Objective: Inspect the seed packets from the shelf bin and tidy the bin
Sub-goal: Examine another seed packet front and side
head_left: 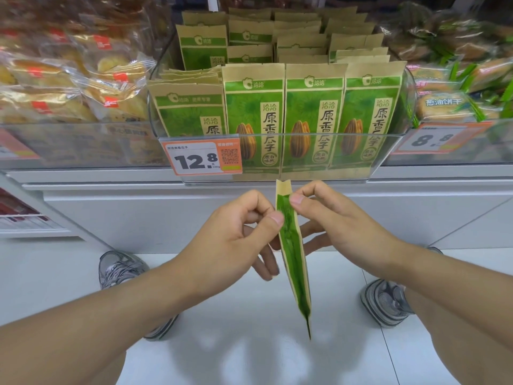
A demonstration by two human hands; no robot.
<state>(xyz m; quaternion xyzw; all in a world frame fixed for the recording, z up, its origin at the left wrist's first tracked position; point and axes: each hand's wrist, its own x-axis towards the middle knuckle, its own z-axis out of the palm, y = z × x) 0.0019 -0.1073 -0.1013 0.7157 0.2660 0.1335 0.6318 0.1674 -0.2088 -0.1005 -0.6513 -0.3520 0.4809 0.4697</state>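
Shop aisle, white floor below a shelf: one seed packet held out edge-on for checking.

Head view: the clear shelf bin (277, 140) holds rows of green seed packets (313, 118), its left front stack sitting lower and leaning, with a price tag (202, 158) clipped on the front. Below it, the left hand (236, 234) and right hand (333, 220) each pinch the upper part of a single held packet (291, 245), thumbs on its opposite faces, side gusset toward the camera. To inspect well, I would keep the pinch light, turn it face-on to read seams and print, then return it upright to the low left stack.
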